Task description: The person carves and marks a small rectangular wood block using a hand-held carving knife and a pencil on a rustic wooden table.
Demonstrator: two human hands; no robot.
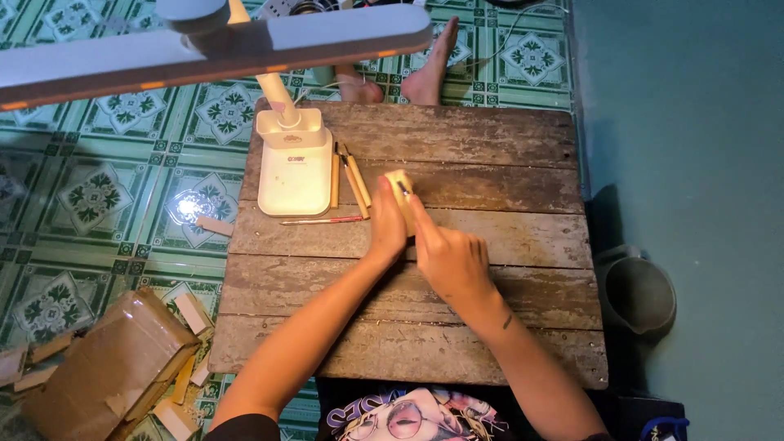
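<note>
Nearest to the camera, the person's two forearms reach forward over the wooden worktop (490,343) and meet near its middle. The left hand (387,222) is closed around the side of a small pale wood block (398,181), which rests on the planks, and steadies it. The right hand (452,260) grasps a thin tool (404,189) — its dark tip touches the top of the block, and the index finger lies stretched along it.

To do this step well, the block should probably stay pressed flat on the worktop, with the left fingers kept behind the tip and not in its path. Short, light strokes seem safer than one hard push.

Just left of the block lie several carving tools with wooden handles (353,175) and a reddish pencil (321,220), beside the white base of a desk lamp (295,171). Beyond the far edge — two bare feet (425,69) on the green patterned floor.
</note>
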